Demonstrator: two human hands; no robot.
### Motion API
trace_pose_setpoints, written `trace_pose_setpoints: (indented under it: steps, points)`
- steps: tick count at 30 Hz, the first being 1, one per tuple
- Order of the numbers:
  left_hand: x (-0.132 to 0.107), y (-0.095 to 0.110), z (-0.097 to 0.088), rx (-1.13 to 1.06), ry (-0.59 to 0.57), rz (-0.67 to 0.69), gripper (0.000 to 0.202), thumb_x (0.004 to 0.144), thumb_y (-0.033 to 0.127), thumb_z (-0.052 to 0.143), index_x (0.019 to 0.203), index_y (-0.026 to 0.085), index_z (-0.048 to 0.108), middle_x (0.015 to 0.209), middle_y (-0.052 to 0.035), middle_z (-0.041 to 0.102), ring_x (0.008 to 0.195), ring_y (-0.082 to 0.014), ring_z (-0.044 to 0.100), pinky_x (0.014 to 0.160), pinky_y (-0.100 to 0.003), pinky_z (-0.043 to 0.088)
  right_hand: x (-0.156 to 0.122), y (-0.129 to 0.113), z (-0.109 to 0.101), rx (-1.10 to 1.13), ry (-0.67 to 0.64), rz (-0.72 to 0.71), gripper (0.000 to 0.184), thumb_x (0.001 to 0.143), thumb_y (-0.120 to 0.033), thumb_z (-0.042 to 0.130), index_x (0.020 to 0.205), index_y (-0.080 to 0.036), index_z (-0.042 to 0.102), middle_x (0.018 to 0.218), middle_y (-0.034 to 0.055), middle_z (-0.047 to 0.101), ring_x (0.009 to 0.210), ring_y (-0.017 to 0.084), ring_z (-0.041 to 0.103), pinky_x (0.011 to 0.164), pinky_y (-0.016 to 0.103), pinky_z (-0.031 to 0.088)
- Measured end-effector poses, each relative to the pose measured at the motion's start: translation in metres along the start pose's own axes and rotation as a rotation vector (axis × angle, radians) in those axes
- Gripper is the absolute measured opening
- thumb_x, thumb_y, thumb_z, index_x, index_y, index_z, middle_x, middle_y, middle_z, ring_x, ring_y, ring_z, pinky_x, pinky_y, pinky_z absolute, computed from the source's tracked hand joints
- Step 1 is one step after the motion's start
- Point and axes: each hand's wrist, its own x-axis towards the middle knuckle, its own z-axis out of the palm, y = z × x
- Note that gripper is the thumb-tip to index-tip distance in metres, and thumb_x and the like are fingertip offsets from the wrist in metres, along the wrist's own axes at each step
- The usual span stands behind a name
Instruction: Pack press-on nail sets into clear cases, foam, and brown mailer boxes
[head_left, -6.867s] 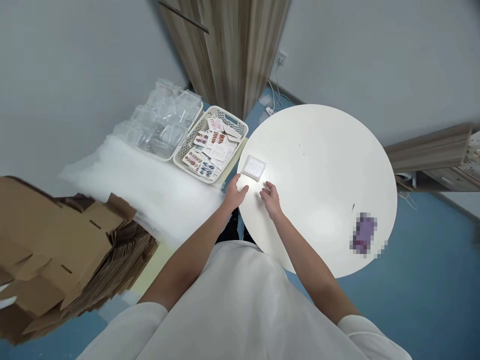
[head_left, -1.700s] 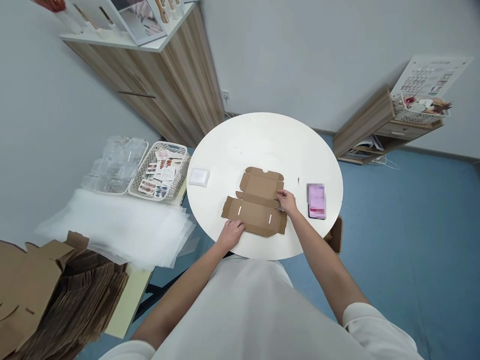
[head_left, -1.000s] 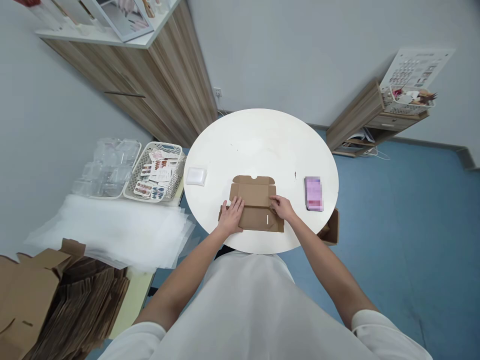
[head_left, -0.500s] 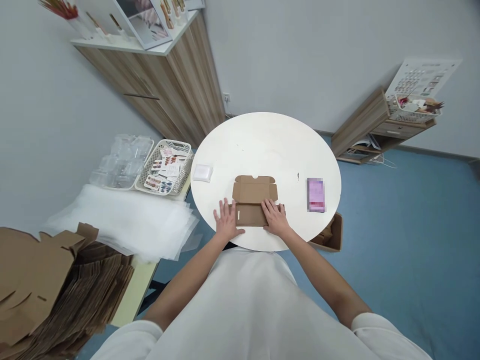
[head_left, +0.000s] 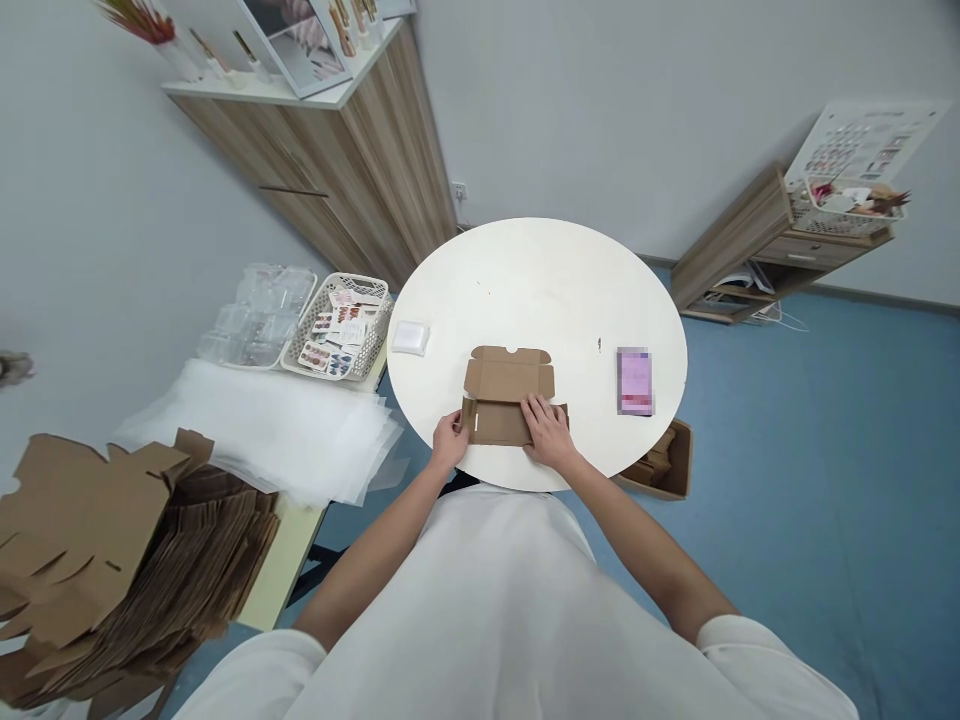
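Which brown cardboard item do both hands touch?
The partly folded brown cardboard box on the round white table; the stacked brown cardboard sheets lie at left, the open brown box below.

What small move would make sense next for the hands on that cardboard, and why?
Probably folding the left end flap inward with the left hand: that hand is at the flap, the white-looking slot beside it is uncovered, and the right hand rests on the other end of the cardboard, which could steady it.
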Motion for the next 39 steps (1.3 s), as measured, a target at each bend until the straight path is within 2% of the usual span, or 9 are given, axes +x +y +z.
trace_pose_setpoints:
  steps: [8, 14, 20, 25, 29, 31, 34, 36, 39]
  points:
    - [-0.007, 0.014, 0.008, 0.031, -0.037, 0.105, 0.047, 0.076, 0.037, 0.051, 0.117, 0.017, 0.048, 0.107, -0.0105, 0.055, 0.092, -0.0187, 0.055, 0.078, -0.031, 0.045, -0.001, -0.008, 0.006, 0.022, 0.008, 0.001, 0.09, 0.065, -0.035, 0.058, 0.137, -0.014, 0.009, 0.144, 0.0138, 0.011, 0.132, 0.029, 0.006, 0.101, 0.045, 0.013]
    - [0.003, 0.009, 0.008, 0.09, -0.024, 0.069, 0.036, 0.077, 0.027, 0.047, 0.11, 0.014, 0.049, 0.102, -0.0098, 0.059, 0.088, -0.0178, 0.057, 0.074, -0.031, 0.045, -0.003, -0.005, 0.007, 0.046, -0.008, -0.038, 0.097, 0.061, -0.041, 0.062, 0.137, -0.014, 0.009, 0.145, 0.0141, 0.007, 0.133, 0.028, 0.003, 0.102, 0.043, 0.015]
    - [0.011, 0.006, 0.003, 0.219, -0.095, 0.042, 0.023, 0.079, 0.025, 0.042, 0.099, 0.016, 0.05, 0.087, -0.0068, 0.062, 0.081, -0.0177, 0.058, 0.068, -0.029, 0.043, -0.004, 0.001, 0.009, 0.048, -0.022, -0.099, 0.099, 0.059, -0.041, 0.065, 0.137, -0.013, 0.01, 0.145, 0.0144, 0.005, 0.133, 0.029, 0.001, 0.103, 0.043, 0.016]
    - [0.011, 0.008, 0.004, 0.4, -0.111, 0.05, 0.022, 0.077, 0.019, 0.042, 0.098, 0.017, 0.047, 0.085, -0.008, 0.061, 0.08, -0.0213, 0.058, 0.064, -0.03, 0.041, -0.005, 0.0, 0.01, 0.038, -0.027, -0.114, 0.099, 0.059, -0.04, 0.066, 0.137, -0.012, 0.011, 0.144, 0.0159, 0.007, 0.132, 0.03, 0.0, 0.103, 0.044, 0.015]
    - [0.008, 0.011, 0.008, 0.427, -0.084, 0.067, 0.022, 0.078, 0.02, 0.04, 0.098, 0.017, 0.047, 0.085, -0.0086, 0.06, 0.081, -0.0224, 0.058, 0.065, -0.031, 0.041, -0.004, -0.003, 0.009, 0.03, -0.031, -0.087, 0.099, 0.059, -0.037, 0.066, 0.137, -0.013, 0.01, 0.144, 0.0152, 0.007, 0.133, 0.029, 0.0, 0.103, 0.044, 0.015]
    - [0.005, 0.009, 0.007, 0.379, -0.076, 0.087, 0.029, 0.079, 0.026, 0.042, 0.106, 0.016, 0.045, 0.089, -0.0092, 0.06, 0.084, -0.022, 0.057, 0.068, -0.032, 0.042, -0.003, -0.003, 0.008, 0.033, -0.031, -0.087, 0.098, 0.059, -0.035, 0.065, 0.137, -0.013, 0.01, 0.144, 0.0154, 0.007, 0.132, 0.029, 0.001, 0.103, 0.044, 0.015]
    - [-0.002, 0.004, -0.002, 0.294, -0.116, 0.172, 0.062, 0.076, 0.042, 0.049, 0.127, 0.015, 0.027, 0.107, -0.0114, 0.054, 0.091, -0.0208, 0.056, 0.074, -0.031, 0.043, -0.003, -0.003, 0.007, 0.051, -0.029, -0.102, 0.096, 0.061, -0.033, 0.064, 0.137, -0.012, 0.01, 0.144, 0.0155, 0.006, 0.132, 0.03, 0.002, 0.103, 0.044, 0.015]
    - [-0.004, 0.003, -0.009, 0.311, -0.179, 0.262, 0.089, 0.066, 0.05, 0.058, 0.134, 0.017, 0.011, 0.118, -0.013, 0.045, 0.097, -0.0226, 0.053, 0.077, -0.032, 0.043, -0.001, -0.004, 0.007, 0.067, -0.031, -0.107, 0.096, 0.061, -0.032, 0.064, 0.137, -0.012, 0.009, 0.145, 0.0153, 0.004, 0.132, 0.03, 0.002, 0.103, 0.044, 0.015]
    - [0.0, 0.004, -0.016, 0.449, -0.274, 0.326, 0.115, 0.049, 0.051, 0.07, 0.137, 0.022, 0.003, 0.122, -0.0133, 0.038, 0.099, -0.0277, 0.052, 0.075, -0.034, 0.043, 0.006, -0.011, 0.008, 0.086, -0.04, -0.1, 0.097, 0.059, -0.031, 0.065, 0.137, -0.011, 0.01, 0.144, 0.0161, 0.003, 0.132, 0.031, 0.003, 0.103, 0.043, 0.016]
